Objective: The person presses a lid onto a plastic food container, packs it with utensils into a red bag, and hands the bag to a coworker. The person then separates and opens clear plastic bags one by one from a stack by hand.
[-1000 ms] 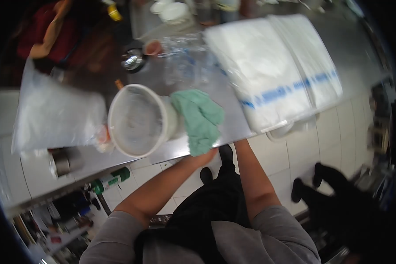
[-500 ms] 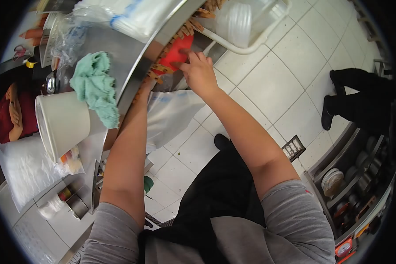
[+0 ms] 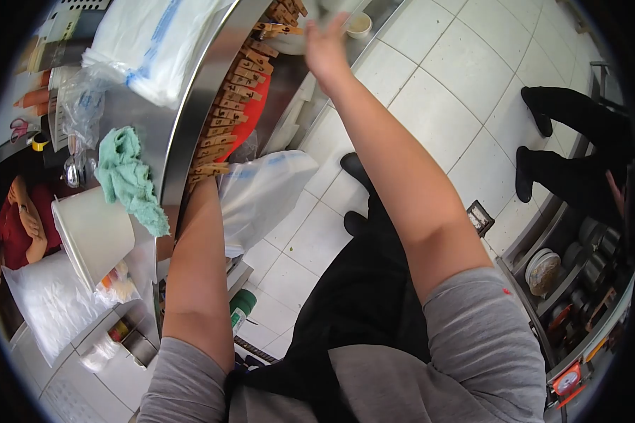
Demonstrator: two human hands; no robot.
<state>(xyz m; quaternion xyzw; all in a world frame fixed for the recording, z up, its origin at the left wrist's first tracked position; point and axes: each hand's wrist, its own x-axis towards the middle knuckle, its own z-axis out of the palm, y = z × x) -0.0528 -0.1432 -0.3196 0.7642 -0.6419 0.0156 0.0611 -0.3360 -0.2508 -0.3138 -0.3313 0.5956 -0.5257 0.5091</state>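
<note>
Wooden clothespins (image 3: pixel 240 92), a whole row of them, sit just below the front edge of your bench (image 3: pixel 148 123), overlapping a flat red piece (image 3: pixel 255 116). They should feel light, stiff and a bit springy, not slippery imo; pinch one by its free end and you probably won't snag its neighbours. Your right hand (image 3: pixel 324 53) is near the right end of the row, fingers blurry but spread, nothing visibly in them. Your left hand is hidden at the left end, so can't tell if it's pinching anything. Container-wise: white bucket (image 3: pixel 95 229) toward the bench's left end, contents hidden from this side, with a clear plastic bag (image 3: pixel 56 307) of whitish stuff right beside it. Blue-striped bag (image 3: pixel 271 194) hangs below the front edge, can't tell what's inside. Small round cup (image 3: pixel 360 25) past your right hand has something pale in it.
</note>
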